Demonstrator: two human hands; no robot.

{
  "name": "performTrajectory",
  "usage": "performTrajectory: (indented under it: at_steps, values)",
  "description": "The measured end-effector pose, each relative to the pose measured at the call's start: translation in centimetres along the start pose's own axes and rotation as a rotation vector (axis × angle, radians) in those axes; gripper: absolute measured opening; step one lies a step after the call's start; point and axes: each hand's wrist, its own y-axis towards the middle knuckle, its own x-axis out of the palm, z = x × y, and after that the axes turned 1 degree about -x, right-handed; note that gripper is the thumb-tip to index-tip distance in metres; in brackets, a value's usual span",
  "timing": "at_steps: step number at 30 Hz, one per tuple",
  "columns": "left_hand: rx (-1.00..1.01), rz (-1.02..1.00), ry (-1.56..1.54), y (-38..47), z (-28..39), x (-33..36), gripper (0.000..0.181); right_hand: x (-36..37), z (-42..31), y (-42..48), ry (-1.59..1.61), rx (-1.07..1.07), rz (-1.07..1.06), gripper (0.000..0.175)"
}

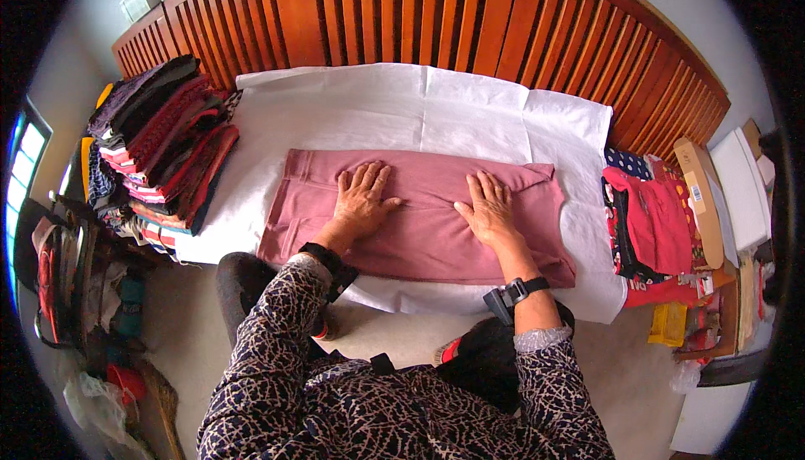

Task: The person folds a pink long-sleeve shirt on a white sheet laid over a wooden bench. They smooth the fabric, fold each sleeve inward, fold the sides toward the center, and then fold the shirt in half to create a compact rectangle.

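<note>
A pink cloth garment (409, 233) lies spread lengthwise across a white sheet (377, 108) before me. My left hand (366, 203) rests palm down on its left half, fingers apart, holding nothing. On the right half, my right hand (490, 208) also lies flat with its palm on the fabric. Small wrinkles run through the cloth between the two hands. The upper right corner of the garment is folded over near my right fingers. Both wrists wear black straps.
A tall stack of folded clothes (166, 145) stands at the left. More folded garments (657, 221) lie at the right, beside a cardboard piece (701, 202). A slatted wooden headboard (402, 13) borders the far side. A yellow basket (668, 324) sits lower right.
</note>
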Motion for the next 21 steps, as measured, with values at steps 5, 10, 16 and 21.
performTrajectory:
  at_steps: [5, 10, 16, 21]
  values:
    - [-0.020, 0.071, 0.040, -0.3, -1.1, 0.3, 0.073, 0.0, 0.1, -0.1, -0.024, 0.019, -0.030, 0.070]
    - [-0.061, 0.003, 0.082, -0.3, -1.2, -0.1, 0.073, 0.0, 0.2, -0.1, -0.022, 0.000, -0.017, 0.069]
    - [-0.124, -0.030, 0.051, 1.1, -5.2, -2.1, 0.063, 0.0, 0.1, -0.1, -0.025, 0.001, -0.010, 0.069]
    - [-0.354, -0.108, 0.096, -0.8, -8.9, -2.6, 0.068, -0.6, -0.3, 0.0, -0.029, 0.022, -0.052, 0.070]
